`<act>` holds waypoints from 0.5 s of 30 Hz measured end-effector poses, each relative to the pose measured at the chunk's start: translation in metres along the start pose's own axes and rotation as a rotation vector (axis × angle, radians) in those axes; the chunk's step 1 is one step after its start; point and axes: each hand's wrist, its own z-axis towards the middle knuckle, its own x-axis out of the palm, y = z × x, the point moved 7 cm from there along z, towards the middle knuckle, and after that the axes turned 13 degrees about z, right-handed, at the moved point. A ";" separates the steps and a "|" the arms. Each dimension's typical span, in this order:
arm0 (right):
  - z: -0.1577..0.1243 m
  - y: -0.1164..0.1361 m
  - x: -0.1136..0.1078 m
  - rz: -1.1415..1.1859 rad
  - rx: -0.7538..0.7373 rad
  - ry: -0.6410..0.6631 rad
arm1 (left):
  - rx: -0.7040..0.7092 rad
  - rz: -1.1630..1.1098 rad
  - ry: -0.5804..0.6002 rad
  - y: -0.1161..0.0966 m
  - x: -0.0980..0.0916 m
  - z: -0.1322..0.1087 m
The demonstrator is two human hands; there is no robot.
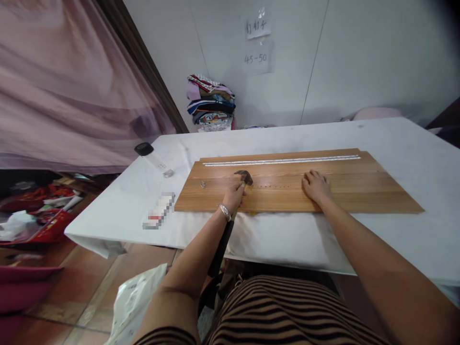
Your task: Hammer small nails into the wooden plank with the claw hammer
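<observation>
Left hand [233, 195] grips dark-headed hammer [244, 177] on smooth grained wooden board [366, 191].

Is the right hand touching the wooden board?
Touching. The head view shows the right hand lying flat, palm down, on the wooden board, with no gap beneath.

Soft even indoor light, faint shadows; wide-angle bending at edges (corners darkened), slight blur.

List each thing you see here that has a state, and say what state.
left hand: shut on the hammer, near its head
hammer: gripped, head over the board
right hand: open, flat on the board
board: flat on the table
bottle: on its side, capped
clothes: folded, stacked
</observation>
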 end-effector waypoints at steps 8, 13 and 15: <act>-0.001 0.003 -0.001 -0.014 0.013 0.017 | -0.015 0.025 0.004 -0.003 0.000 -0.002; -0.001 0.002 -0.001 -0.031 0.013 0.020 | -0.013 0.029 0.003 -0.004 -0.001 -0.003; -0.001 0.002 -0.001 -0.037 0.010 0.018 | -0.025 0.031 0.001 -0.004 -0.001 -0.003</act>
